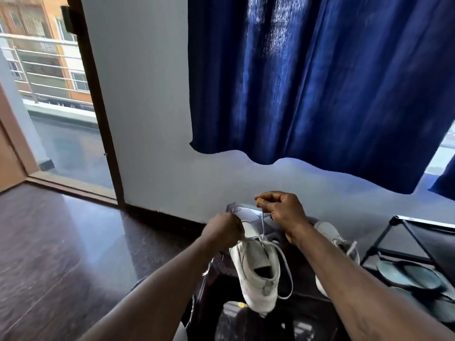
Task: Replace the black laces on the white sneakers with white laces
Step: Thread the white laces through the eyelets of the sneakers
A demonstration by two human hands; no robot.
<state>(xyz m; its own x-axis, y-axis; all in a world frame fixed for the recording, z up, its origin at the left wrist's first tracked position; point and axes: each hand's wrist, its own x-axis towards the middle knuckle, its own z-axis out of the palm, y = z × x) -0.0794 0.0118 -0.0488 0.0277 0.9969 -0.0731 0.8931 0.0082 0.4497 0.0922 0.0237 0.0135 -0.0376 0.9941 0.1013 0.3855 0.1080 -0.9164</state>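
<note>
A white sneaker (256,271) lies heel towards me on a dark stool (221,264), with a white lace (285,267) threaded through it and looping down its right side. My left hand (222,231) grips the lace at the sneaker's front. My right hand (282,207) pinches the other lace end and holds it up above the shoe. The second white sneaker (332,237) lies to the right, partly hidden behind my right forearm. No black lace is in view.
A black metal shoe rack (403,232) with dark sandals (408,274) stands at the right. A blue curtain (320,82) hangs over the wall ahead. An open balcony door (61,119) is at the left, above dark polished floor (61,254).
</note>
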